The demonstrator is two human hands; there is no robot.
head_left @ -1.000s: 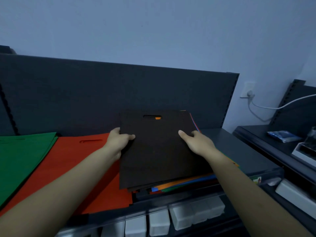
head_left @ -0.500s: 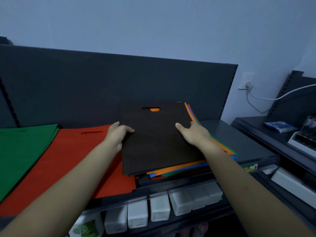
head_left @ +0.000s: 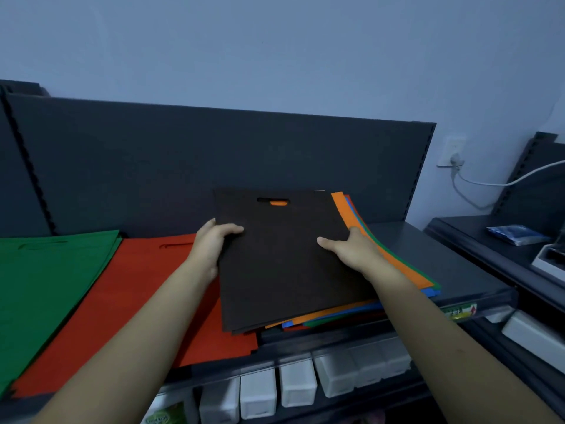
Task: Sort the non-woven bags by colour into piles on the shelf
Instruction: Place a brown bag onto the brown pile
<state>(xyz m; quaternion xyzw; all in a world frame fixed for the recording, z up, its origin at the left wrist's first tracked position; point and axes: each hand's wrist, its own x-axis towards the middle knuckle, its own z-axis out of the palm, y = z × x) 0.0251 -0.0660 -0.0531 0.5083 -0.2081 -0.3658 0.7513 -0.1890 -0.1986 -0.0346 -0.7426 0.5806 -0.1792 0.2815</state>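
Left hand (head_left: 214, 240), right hand (head_left: 351, 249) grip flat matte black bag (head_left: 284, 270).

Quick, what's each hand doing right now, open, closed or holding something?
Left hand: holding the black bag by its left edge.
Right hand: holding the same bag by its right edge.

hands 2: left hand (head_left: 212, 244), right hand (head_left: 351, 252) | dark brown bag (head_left: 287, 264) 1 | red bag pile (head_left: 128, 301) 1 | green bag pile (head_left: 46, 276) 1 | mixed-colour stack (head_left: 345, 209) 1 | blue packet (head_left: 516, 235) 1
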